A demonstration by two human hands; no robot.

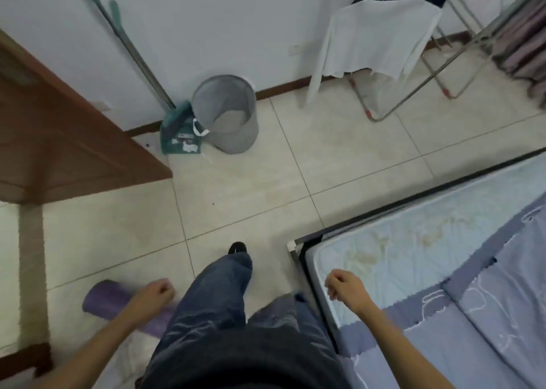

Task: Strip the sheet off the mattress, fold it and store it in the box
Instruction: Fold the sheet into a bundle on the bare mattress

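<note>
So we're standing on the floor [236, 182] right at the corner of the bed frame [298, 245], one leg stepping forward. Both hands are empty. The left hand [155, 292] hangs by the hip with its fingers loosely curled. It's above a purple roll [109, 298] lying on the tiles and, as far as we can tell through the blur, isn't gripping it. The right hand [344, 285] hovers over the mattress [384, 241] edge near that corner, fingers also relaxed and holding nothing. Our guess is the arms are just swinging as we walk round the bed to reach another side.

The sheet [472, 329] isn't off yet. It's peeled back from the near corner and from the side facing the wall, so a long strip of pale quilted mattress shows there. The loose edge runs roughly parallel to that side of the bed, and the sheet's long axis follows the bed, heading toward the upper right. The rest covers the mattress on our right, folded over itself in places.

We can't see any box. There's a mesh bin [227, 114] by the wall and a drying rack [413, 93] further along.
</note>
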